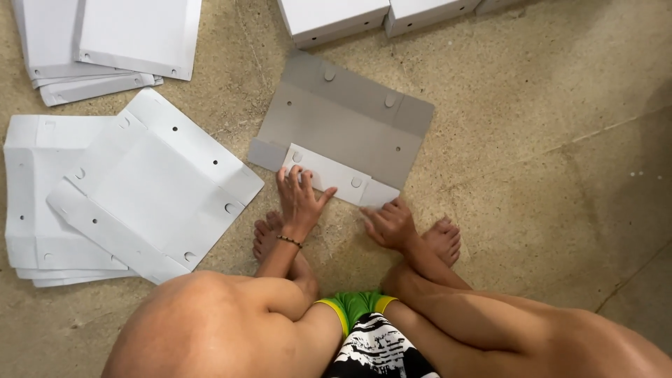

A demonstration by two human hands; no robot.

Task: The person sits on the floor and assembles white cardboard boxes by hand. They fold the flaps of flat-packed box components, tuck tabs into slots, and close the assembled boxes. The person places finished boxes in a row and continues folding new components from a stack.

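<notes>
Knees and thighs of the seated person fill the bottom edge, with green-trimmed shorts [353,308] between them; both bare feet rest on the concrete floor [546,175] just ahead.

Item, central landmark: flat grey box blank [343,122], unfolded, lying on the floor directly before the feet, with round tabs and small punched holes along its creases. Its near flap [329,173] is turned over, showing a white face.

Left hand [299,199]: fingers spread and flat, pressing down on that white flap; nothing gripped. Beaded bracelet [288,241] at the wrist.

Right hand [388,222]: fingers loosely curled, tips touching the near right corner of the grey blank; whether it pinches the edge cannot be told.

Containers: two assembled white boxes [336,19], beyond the grey blank, set side by side, closed; contents hidden, tops cut off by the frame.

Surroundings: stack of white flat blanks [140,189] to the left of the grey blank, the topmost lying askew. Second stack of white blanks [105,42] beyond and left of the grey blank, partly cut off.

Nothing lies between the hands and the grey blank.
</notes>
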